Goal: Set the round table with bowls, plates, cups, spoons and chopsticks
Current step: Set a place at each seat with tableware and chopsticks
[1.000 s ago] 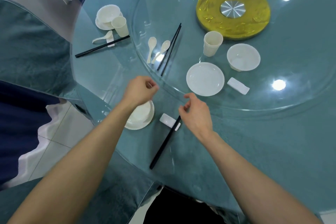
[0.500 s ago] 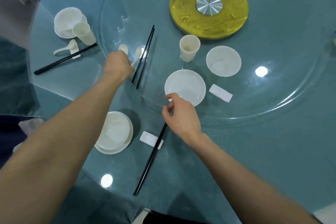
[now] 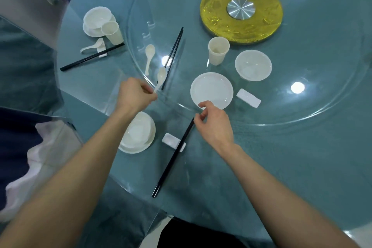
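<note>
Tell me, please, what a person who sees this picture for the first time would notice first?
The golden disc with its metal hub, at the middle of the glass turntable, draws the eye first. Nearer, the left hand pinches a white spoon by its handle, and the right hand curls at the far tip of black chopsticks lying across a white rest.

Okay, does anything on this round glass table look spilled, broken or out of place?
Nothing spilled or broken. The near setting's black chopsticks sit on the very end of their white rectangular rest, not centred, and the loose black pair on the clear glass turntable lies slightly splayed.
</note>
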`<state>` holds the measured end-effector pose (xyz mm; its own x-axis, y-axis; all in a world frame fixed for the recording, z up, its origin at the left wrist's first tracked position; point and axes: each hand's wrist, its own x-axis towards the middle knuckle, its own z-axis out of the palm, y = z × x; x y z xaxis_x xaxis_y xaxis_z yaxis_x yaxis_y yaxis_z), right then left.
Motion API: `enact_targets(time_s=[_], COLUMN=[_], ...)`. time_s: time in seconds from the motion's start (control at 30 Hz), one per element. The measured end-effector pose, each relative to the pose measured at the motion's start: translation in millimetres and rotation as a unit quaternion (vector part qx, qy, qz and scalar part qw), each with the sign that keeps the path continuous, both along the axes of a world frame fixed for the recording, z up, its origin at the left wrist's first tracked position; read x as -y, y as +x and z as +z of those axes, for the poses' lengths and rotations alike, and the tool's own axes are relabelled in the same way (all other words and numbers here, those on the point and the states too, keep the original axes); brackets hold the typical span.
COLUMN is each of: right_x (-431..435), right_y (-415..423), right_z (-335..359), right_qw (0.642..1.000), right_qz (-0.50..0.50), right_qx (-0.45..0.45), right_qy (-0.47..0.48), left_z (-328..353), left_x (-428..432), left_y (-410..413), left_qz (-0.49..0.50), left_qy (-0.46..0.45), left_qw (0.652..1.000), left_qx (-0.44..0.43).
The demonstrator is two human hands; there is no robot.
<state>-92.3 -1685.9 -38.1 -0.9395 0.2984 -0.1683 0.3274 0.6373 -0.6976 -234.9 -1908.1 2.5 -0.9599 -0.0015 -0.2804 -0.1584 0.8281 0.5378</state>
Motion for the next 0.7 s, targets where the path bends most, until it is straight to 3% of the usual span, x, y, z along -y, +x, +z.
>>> enact_targets(time_s=[0.33, 0.7], right_x=[9, 13], right_y=[29, 40], right_z=[-9, -15], right_qw=[0.999, 1.000], right_qz=[0.022, 0.012], right_qx=[0.015, 0.011], right_qy=[0.017, 0.025], left_z=[-18, -44], left_x=[14, 14], left_y=[146, 178], left_qz=[-0.042, -0.055], left_qy=[-0.048, -0.116], left_qw=[0.998, 0.990], left_qx=[0.008, 0.066])
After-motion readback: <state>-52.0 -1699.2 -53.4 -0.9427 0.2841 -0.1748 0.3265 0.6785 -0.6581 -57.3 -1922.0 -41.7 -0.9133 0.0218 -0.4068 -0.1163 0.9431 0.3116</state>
